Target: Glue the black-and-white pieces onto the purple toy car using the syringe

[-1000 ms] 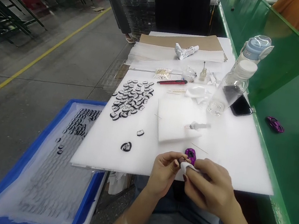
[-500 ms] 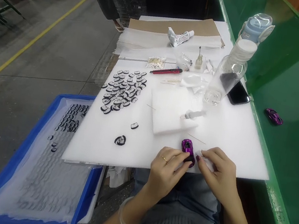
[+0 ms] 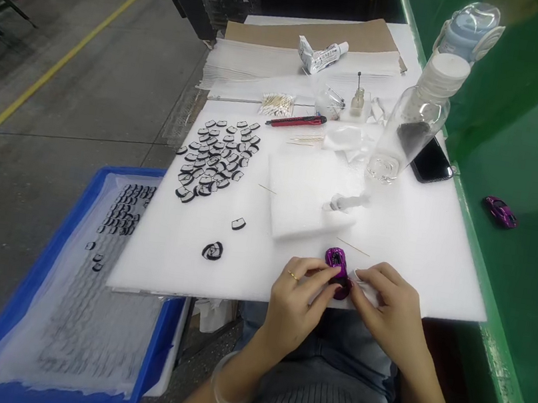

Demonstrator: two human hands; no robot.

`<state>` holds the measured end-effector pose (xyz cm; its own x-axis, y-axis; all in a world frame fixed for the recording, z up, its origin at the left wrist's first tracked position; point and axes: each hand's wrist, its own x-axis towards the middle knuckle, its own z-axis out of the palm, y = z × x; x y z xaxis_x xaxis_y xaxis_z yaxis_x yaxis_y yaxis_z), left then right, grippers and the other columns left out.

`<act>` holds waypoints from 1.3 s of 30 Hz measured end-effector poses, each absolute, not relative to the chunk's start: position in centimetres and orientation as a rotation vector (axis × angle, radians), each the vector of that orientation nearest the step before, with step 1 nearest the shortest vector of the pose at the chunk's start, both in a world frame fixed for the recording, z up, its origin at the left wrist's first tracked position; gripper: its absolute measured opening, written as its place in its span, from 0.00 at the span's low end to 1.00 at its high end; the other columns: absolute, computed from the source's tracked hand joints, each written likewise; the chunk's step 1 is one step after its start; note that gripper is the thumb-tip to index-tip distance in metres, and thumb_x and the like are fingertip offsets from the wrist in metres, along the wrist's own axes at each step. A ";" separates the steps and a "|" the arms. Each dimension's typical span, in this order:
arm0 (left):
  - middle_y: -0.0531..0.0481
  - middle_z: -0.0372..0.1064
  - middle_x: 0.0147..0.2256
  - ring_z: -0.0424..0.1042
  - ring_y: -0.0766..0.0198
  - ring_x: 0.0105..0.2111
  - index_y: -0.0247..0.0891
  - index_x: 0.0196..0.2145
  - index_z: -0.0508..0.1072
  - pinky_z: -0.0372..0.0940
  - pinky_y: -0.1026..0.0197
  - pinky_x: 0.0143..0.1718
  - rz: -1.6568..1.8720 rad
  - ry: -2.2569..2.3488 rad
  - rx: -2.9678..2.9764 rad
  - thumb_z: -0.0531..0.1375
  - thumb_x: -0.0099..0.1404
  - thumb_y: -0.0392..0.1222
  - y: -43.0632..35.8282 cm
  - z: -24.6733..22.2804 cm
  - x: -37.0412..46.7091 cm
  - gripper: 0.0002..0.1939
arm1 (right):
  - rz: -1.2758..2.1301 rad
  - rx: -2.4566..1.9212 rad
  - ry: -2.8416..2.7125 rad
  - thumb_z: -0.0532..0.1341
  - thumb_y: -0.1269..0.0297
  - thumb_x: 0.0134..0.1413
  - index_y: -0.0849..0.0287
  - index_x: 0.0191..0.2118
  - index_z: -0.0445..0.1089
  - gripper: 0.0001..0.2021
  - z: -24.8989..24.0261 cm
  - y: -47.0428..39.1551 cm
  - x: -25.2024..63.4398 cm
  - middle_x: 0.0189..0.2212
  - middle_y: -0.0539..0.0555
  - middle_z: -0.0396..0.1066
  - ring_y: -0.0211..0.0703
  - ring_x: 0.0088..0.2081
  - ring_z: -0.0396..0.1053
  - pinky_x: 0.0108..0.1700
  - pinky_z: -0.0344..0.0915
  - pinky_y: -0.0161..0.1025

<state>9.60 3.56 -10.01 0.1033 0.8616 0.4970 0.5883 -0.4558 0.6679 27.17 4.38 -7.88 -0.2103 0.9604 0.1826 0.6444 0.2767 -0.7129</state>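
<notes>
Since a second ago, both hands have been lowered from mid-air to the white tabletop (image 3: 423, 251), and the purple toy car (image 3: 336, 270) that was partly hidden behind them is now steadied on the near edge of the foam sheet. The left hand (image 3: 297, 300) is curled around the car's near end, thumb and forefinger pinching it. The right hand (image 3: 387, 307) is closed in a light pinch at the car's right side, with a scrap of white wipe (image 3: 361, 289) seen just under its fingertips; whether the wipe is actually gripped cannot be told.

A small part appears to be being seated or cleaned at the car's rear end, so the step is judged to be fitting and tidying on this one body. A firm hold by the left hand and a fine, careful touch by the right would be called for next.

Further back, a heap of black-and-white pieces (image 3: 217, 160) is spread out, a clear bottle (image 3: 411, 132) stands upright, and a blue tray (image 3: 56, 304) is set low at the left.
</notes>
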 end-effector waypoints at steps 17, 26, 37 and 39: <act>0.45 0.66 0.56 0.66 0.56 0.54 0.41 0.49 0.71 0.68 0.51 0.55 0.942 1.410 1.989 0.60 0.67 0.32 4.1 -9.1 8.8 0.14 | 0.591 -1.399 -2.028 0.61 0.68 0.62 0.60 0.39 0.70 0.02 -8.3 4.4 27.4 0.30 0.48 0.66 0.29 0.21 0.59 0.22 0.57 0.30; 0.47 0.63 0.59 0.64 0.54 0.56 0.45 0.55 0.69 0.66 0.48 0.58 0.782 1.393 1.934 0.67 0.60 0.34 4.1 -8.6 8.4 0.26 | 0.223 -1.077 -2.155 0.60 0.73 0.61 0.60 0.46 0.72 0.09 -9.5 3.9 27.9 0.40 0.58 0.68 0.37 0.33 0.68 0.31 0.67 0.33; 0.49 0.69 0.53 0.68 0.55 0.53 0.48 0.47 0.76 0.67 0.47 0.56 0.877 1.452 1.741 0.61 0.66 0.36 4.7 -8.8 8.8 0.13 | 0.086 -1.367 -1.864 0.63 0.69 0.60 0.58 0.40 0.70 0.03 -7.4 6.0 30.8 0.30 0.49 0.72 0.32 0.22 0.62 0.25 0.60 0.32; 0.47 0.70 0.50 0.69 0.53 0.51 0.46 0.45 0.77 0.68 0.46 0.54 0.909 1.471 1.747 0.61 0.64 0.34 4.7 -9.0 9.0 0.13 | -0.087 -1.451 -1.823 0.62 0.64 0.61 0.58 0.41 0.69 0.05 -7.1 7.1 31.6 0.33 0.51 0.74 0.39 0.30 0.68 0.32 0.63 0.37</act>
